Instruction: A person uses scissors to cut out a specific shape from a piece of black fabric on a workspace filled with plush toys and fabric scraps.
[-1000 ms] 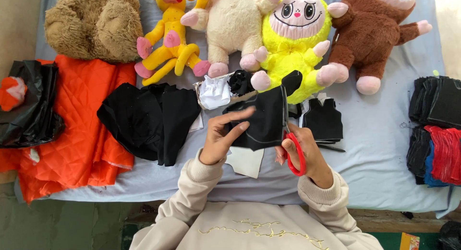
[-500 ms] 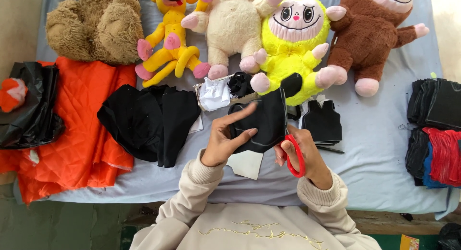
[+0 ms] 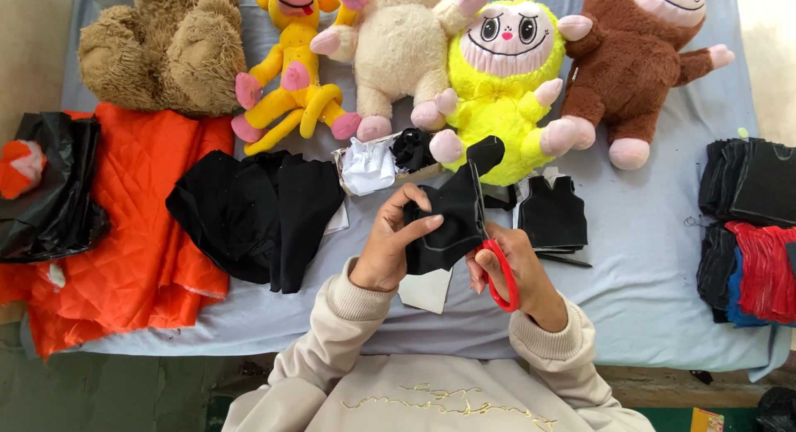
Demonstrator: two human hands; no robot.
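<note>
Worktop covered in pale blue-grey cloth (image 3: 663, 258), wooden edge of the worktop (image 3: 663, 382) showing at lower right, dull green floor (image 3: 124, 390) below, beige floor strip (image 3: 29, 59) along the left side, even soft daylight, faint shadows

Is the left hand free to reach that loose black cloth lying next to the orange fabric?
Probably not yet: the left hand grips the black fabric piece. The path to the black cloth looks open.
</note>
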